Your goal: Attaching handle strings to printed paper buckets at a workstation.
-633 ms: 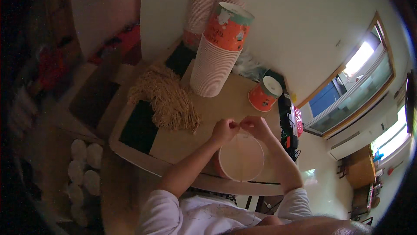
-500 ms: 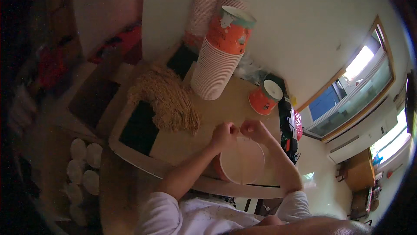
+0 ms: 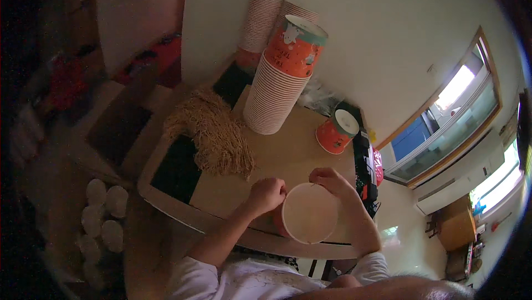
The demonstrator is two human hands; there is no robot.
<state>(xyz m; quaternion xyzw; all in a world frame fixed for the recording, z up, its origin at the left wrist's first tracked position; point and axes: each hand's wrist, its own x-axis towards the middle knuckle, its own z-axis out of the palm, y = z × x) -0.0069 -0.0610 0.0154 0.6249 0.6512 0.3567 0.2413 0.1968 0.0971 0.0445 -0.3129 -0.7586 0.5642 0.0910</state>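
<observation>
A paper bucket (image 3: 310,214), pale inside with its mouth facing up, stands at the table's near edge in front of me. My left hand (image 3: 267,195) is closed beside the upper left of its rim; whatever the fingers hold is too small to see. At the far rim, my right hand (image 3: 328,180) is closed with its fingertips pinched together, and what lies in them cannot be made out. A small dark mark shows on the rim just below those fingertips. Left of the hands lies a large bundle of tan cord strands (image 3: 213,134).
A tall stack of nested paper buckets (image 3: 277,98) rises behind, topped by an orange and green one. One upturned orange bucket (image 3: 336,132) stands at the right, near dark boxes (image 3: 364,161) along the edge. Several white round things (image 3: 102,217) are at lower left. The table (image 3: 277,159) has cardboard on it.
My hands have moved apart, the left down and leftward, the right slightly down at the far rim. A thin strand that hung across the bucket's mouth no longer shows there. The view shifted slightly.
</observation>
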